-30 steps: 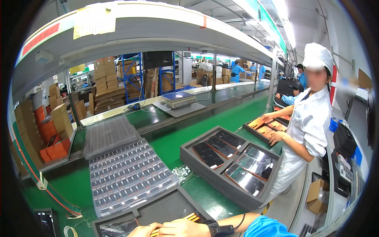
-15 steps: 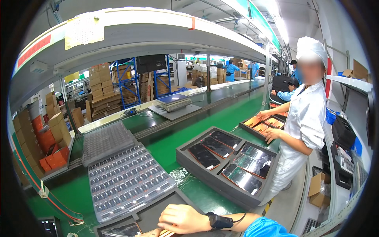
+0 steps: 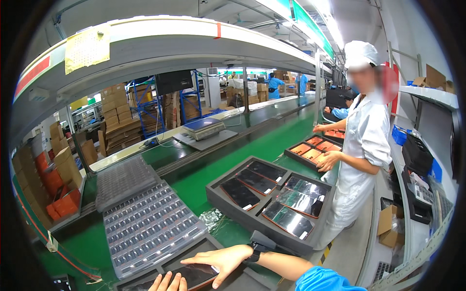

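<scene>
Right hand [image 3: 224,259] lies flat, fingers spread, on a dark phone [image 3: 194,274] in the near grey tray [image 3: 145,276], gripping nothing. Left hand [image 3: 167,283]: only fingertips show on the same phone's near edge, w/ grip can't tell.

One head-worn fisheye view – looking down and forward along the green conveyor belt [image 3: 272,145], hands barely in frame.

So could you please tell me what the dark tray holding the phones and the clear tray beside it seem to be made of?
The dark tray looks like matte grey foam: thick, dull walls, no glare. The clear tray appears to be thin moulded plastic: see-through, glossy, with rows of small pockets. The phones show glassy, reflective faces.
</scene>
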`<state>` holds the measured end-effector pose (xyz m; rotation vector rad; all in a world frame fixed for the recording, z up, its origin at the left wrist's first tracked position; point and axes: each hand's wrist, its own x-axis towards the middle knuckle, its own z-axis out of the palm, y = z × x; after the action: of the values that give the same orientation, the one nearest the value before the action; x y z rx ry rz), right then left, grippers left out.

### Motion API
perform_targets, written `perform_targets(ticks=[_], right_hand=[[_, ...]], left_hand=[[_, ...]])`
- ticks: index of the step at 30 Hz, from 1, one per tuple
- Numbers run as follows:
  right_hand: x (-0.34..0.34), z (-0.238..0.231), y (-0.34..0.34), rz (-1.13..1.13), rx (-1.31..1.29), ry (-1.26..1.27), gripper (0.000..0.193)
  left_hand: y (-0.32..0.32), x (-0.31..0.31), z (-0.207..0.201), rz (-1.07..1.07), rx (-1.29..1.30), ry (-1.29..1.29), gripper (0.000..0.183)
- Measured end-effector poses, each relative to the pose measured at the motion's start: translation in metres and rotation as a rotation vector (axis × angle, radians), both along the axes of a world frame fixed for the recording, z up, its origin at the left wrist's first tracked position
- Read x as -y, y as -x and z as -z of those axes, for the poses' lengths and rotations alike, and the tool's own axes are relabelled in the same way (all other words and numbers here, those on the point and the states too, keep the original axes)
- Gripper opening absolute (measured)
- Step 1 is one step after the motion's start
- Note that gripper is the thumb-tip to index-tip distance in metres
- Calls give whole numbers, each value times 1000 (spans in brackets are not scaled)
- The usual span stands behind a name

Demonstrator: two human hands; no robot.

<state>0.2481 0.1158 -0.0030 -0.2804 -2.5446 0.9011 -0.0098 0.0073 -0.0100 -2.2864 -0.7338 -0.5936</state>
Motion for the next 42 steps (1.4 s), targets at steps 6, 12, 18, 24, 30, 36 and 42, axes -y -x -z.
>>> perform_targets(ticks=[6,12,18,24,30,36,42], right_hand=[[-2,1,2,8,168,43,90],[2,10,6,161,258,-179,97],[-10,19,8,156,117,-296,92],[-19,9,5,187,109,-348,89],[-20,12,11,235,72,-395,83],[-15,11,12,242,88,-429,80],[-14,1,3,257,128,-386,76]], left_hand=[[-5,-1,3,-1,6,38,29],[-12,2,-5,-217,196,576,80],[-2,-2,-2,-255,444,775,83],[7,-25,15,-311,585,890,93],[12,-23,22,-342,583,823,92],[15,-23,27,-311,557,812,92],[2,-23,30,-306,537,775,88]])
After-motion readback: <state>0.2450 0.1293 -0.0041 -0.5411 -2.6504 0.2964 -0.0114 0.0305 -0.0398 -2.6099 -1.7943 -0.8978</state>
